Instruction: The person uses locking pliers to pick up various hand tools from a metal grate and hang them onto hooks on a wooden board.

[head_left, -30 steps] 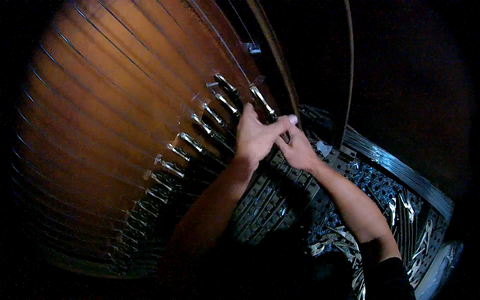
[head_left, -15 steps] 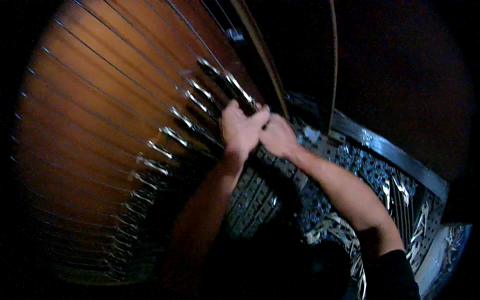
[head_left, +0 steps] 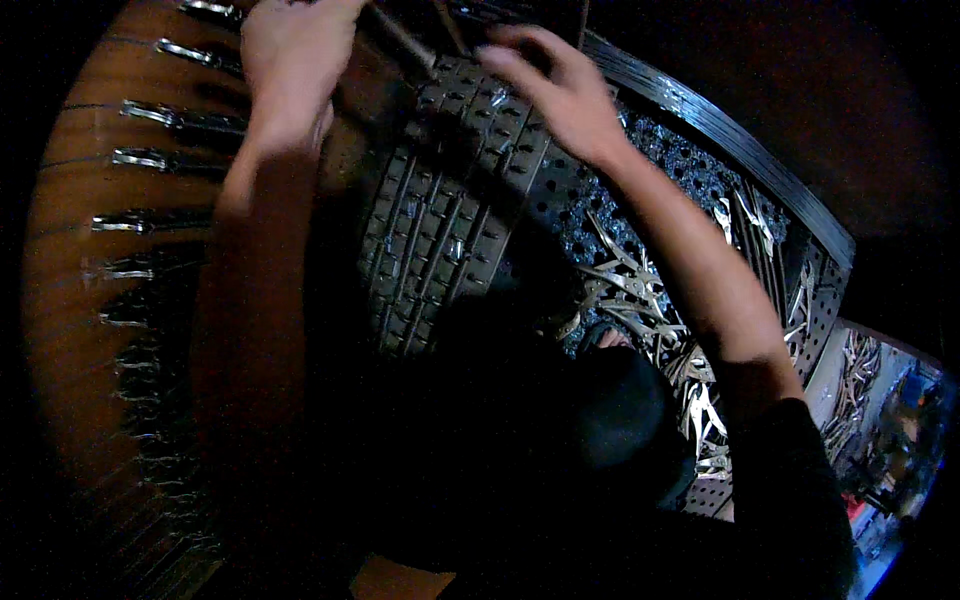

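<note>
- The hands have parted, each seemingly free to work alone.
- Left hand (head_left: 298,65): beside clamps (head_left: 140,157) lining the brown panel (head_left: 65,275); cannot tell its grip.
- Right hand (head_left: 565,92): grip loosely wide, seemingly bare, near studded plate (head_left: 430,225).

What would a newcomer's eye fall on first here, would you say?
Probably the silver plier-like tools scattered right of centre, bright against the dark. Next, the row of metal clips along the brown panel at left, then the left hand at upper left and right hand near top centre.
</note>
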`<act>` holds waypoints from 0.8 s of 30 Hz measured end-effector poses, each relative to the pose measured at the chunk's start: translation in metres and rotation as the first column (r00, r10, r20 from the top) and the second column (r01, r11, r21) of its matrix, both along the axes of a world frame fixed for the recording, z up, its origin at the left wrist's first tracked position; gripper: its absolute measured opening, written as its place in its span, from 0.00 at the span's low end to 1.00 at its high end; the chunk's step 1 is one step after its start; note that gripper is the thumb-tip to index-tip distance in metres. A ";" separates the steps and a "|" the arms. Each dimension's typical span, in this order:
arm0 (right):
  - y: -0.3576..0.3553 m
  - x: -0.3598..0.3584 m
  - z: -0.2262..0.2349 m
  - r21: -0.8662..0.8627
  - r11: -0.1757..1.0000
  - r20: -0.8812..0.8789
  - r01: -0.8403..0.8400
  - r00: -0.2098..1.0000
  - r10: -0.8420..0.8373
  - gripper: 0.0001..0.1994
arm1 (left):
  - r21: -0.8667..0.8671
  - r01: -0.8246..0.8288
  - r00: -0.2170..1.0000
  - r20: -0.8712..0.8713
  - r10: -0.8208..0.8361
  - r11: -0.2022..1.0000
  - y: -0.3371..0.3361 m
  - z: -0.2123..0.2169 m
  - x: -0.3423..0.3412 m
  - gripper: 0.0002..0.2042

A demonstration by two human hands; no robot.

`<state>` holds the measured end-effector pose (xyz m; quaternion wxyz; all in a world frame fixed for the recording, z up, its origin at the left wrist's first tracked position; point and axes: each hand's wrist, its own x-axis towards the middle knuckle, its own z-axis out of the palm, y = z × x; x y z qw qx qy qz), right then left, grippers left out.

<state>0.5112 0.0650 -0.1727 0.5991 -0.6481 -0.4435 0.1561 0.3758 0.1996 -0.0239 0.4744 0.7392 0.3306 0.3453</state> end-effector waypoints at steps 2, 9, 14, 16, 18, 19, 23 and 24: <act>-0.069 -0.006 -0.071 -0.107 0.970 -0.094 0.216 0.970 -0.226 0.19 | 0.013 -0.105 0.994 -0.007 0.105 0.994 -0.012 0.010 0.008 0.49; -0.271 -0.069 -0.266 -0.714 0.572 0.620 0.404 0.744 0.249 0.31 | 0.077 -0.150 0.982 -0.108 0.157 0.986 0.007 -0.007 0.015 0.51; -0.265 -0.055 -0.270 -0.851 0.391 0.491 0.351 0.796 0.355 0.33 | 0.105 -0.325 0.936 -0.109 0.336 0.940 0.040 -0.026 0.033 0.42; -0.255 -0.056 -0.258 -0.872 0.359 0.472 0.333 0.769 0.431 0.25 | 0.088 -0.251 0.963 -0.073 0.258 0.964 0.047 -0.031 0.021 0.41; -0.252 -0.053 -0.253 -0.834 0.448 0.505 0.323 0.773 0.384 0.18 | 0.018 -0.145 0.987 -0.071 0.146 0.989 0.042 -0.025 0.012 0.43; -0.256 -0.053 -0.248 -0.775 0.531 0.575 0.343 0.732 0.366 0.14 | -0.043 -0.073 0.993 -0.101 0.069 0.996 0.034 -0.024 0.007 0.47; -0.225 -0.044 -0.141 -0.877 0.479 0.287 0.047 0.850 0.443 0.12 | 0.040 0.233 0.960 -0.169 -0.223 0.972 -0.008 -0.071 -0.047 0.32; -0.219 -0.043 -0.118 -0.741 0.670 0.469 0.044 0.749 0.469 0.11 | 0.007 0.403 0.895 -0.213 -0.392 0.915 -0.034 -0.078 -0.065 0.30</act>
